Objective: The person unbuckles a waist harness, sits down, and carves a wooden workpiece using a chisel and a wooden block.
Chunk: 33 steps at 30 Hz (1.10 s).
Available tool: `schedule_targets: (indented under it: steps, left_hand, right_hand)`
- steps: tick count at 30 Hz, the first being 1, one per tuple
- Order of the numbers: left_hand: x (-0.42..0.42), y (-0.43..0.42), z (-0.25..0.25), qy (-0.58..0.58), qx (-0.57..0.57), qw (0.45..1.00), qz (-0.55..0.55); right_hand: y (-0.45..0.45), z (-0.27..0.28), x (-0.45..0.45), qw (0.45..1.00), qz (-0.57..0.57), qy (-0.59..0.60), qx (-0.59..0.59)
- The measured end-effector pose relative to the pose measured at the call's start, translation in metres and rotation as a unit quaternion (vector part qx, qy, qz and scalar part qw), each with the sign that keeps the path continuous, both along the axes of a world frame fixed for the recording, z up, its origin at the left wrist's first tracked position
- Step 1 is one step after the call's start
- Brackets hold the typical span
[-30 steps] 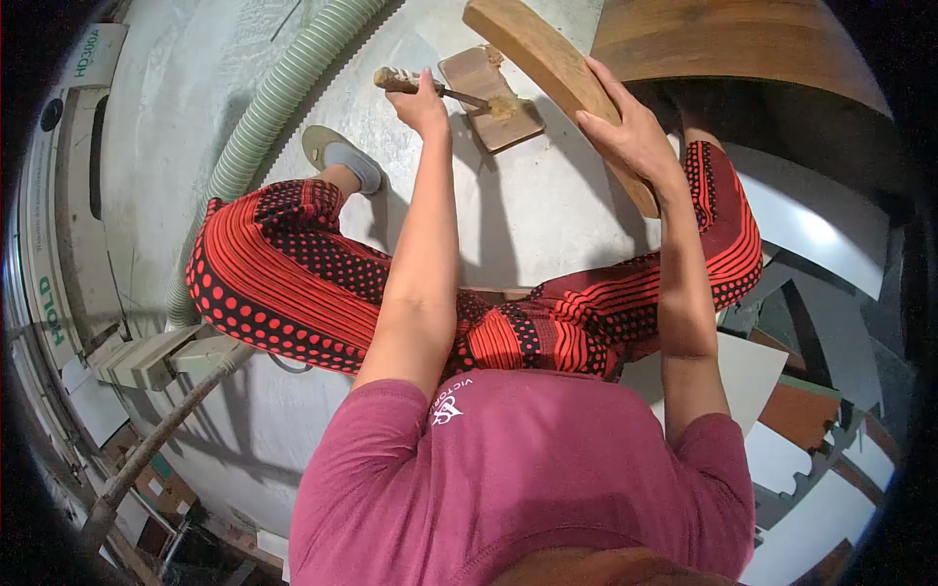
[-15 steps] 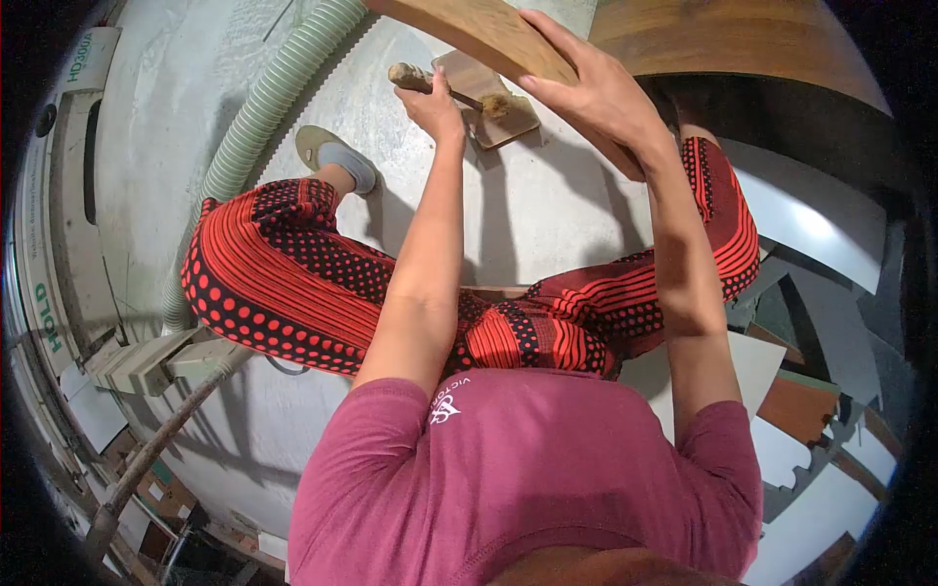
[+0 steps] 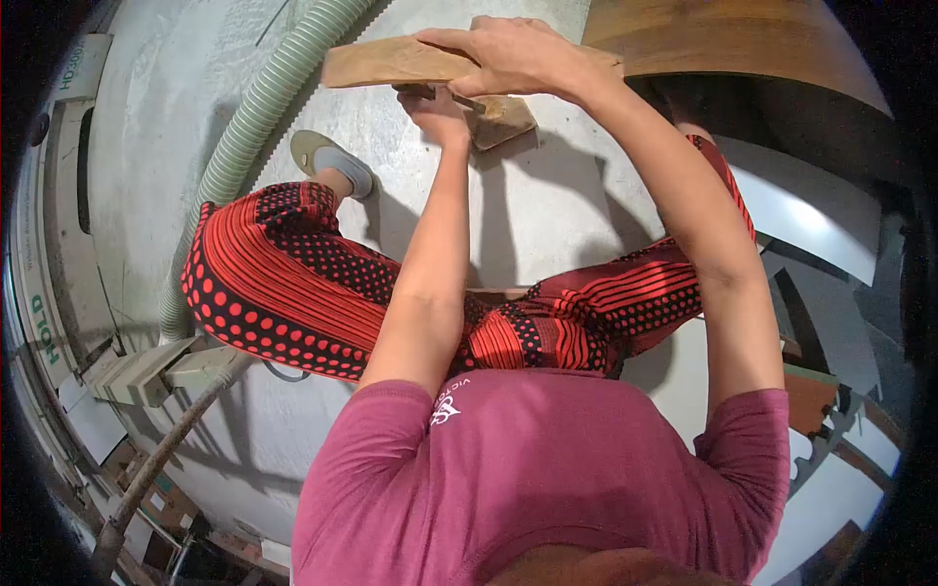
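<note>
My left hand (image 3: 437, 115) is closed round a tool with a metal shaft, whose handle is mostly hidden under a wooden bar. The shaft (image 3: 469, 104) reaches to a small wooden block (image 3: 504, 123) on the floor. My right hand (image 3: 518, 57) grips the thick wooden bar (image 3: 386, 61) from above, its fingers over the near side. The bar lies nearly level across the view, over the tool's handle and the far part of the block. Whether bar and handle touch cannot be seen.
A ribbed green hose (image 3: 256, 127) runs along the left of the floor (image 3: 410, 205). Curved brown wooden panel (image 3: 703, 39) stands at the upper right. Grey and white sheets (image 3: 811, 210) lie at the right. A pole (image 3: 161, 454) slants at the lower left.
My right hand has swung the wooden bar left, turning it from a steep slant to nearly level over the tool's handle. My left hand has shifted slightly right and nearer, still holding the tool.
</note>
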State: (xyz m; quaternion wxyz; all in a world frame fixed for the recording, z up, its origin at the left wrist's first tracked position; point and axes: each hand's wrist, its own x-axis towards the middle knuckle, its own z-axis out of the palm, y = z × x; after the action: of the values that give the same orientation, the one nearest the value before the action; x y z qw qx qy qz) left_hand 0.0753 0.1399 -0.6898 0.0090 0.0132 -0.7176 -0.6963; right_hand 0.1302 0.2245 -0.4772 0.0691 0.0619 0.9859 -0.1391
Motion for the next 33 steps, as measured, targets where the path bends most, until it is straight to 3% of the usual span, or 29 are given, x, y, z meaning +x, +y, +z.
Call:
schedule_targets:
  steps: [3, 4, 7, 8, 9, 11, 13, 14, 18, 21, 23, 27, 28, 31, 33]
  left_hand:
    - [-0.005, -0.002, -0.001, 0.039, -0.017, 0.999, -0.019]
    - [0.003, -0.001, 0.008, 0.012, 0.073, 0.997, -0.007]
    - [-0.012, -0.003, -0.019, -0.002, 0.087, 0.996, 0.027]
    - [-0.013, -0.007, -0.016, -0.088, -0.028, 0.993, 0.074]
    - [-0.017, -0.015, -0.031, -0.091, -0.032, 0.992, 0.076]
    - [-0.031, -0.024, -0.058, -0.256, 0.098, 0.949, 0.153]
    - [-0.026, -0.033, -0.052, -0.346, 0.142, 0.91, 0.179]
    - [-0.026, -0.032, -0.052, -0.336, 0.132, 0.916, 0.175]
    - [-0.033, -0.015, -0.03, -0.212, 0.155, 0.963, 0.06]
    - [-0.043, 0.003, -0.022, -0.053, 0.079, 0.995, -0.039]
    - [-0.044, 0.019, -0.018, 0.017, 0.077, 0.991, -0.107]
    - [-0.014, 0.034, 0.022, 0.126, -0.094, 0.962, -0.221]
    - [-0.006, 0.036, 0.026, 0.125, -0.094, 0.963, -0.22]
    - [0.015, 0.042, 0.053, 0.066, -0.133, 0.923, -0.356]
    - [0.021, 0.055, 0.041, 0.105, -0.079, 0.915, -0.382]
  right_hand:
    - [0.003, -0.013, 0.001, 0.998, -0.008, -0.011, -0.059]
    - [0.004, -0.024, 0.001, 0.996, -0.007, -0.033, -0.08]
    - [0.014, -0.054, 0.01, 0.998, -0.003, 0.033, -0.062]
    - [0.009, -0.026, 0.019, 0.996, -0.018, -0.017, -0.082]
    - [0.005, -0.023, 0.03, 0.996, -0.016, -0.021, -0.085]
    - [0.01, -0.018, 0.05, 0.98, -0.115, 0.007, -0.162]
    - [0.014, -0.015, 0.075, 0.964, -0.148, 0.06, -0.213]
    - [0.016, -0.015, 0.088, 0.941, -0.18, 0.112, -0.265]
    - [0.026, -0.026, 0.142, 0.921, -0.271, 0.136, -0.244]
    - [0.026, -0.04, 0.178, 0.879, -0.318, 0.195, -0.298]
    - [0.023, -0.05, 0.198, 0.832, -0.364, 0.215, -0.359]
    - [0.014, -0.063, 0.225, 0.833, -0.378, 0.23, -0.332]
    - [0.011, -0.064, 0.23, 0.826, -0.395, 0.225, -0.334]
    - [0.006, -0.066, 0.237, 0.805, -0.412, 0.22, -0.365]
    - [0.006, -0.068, 0.238, 0.801, -0.421, 0.225, -0.362]
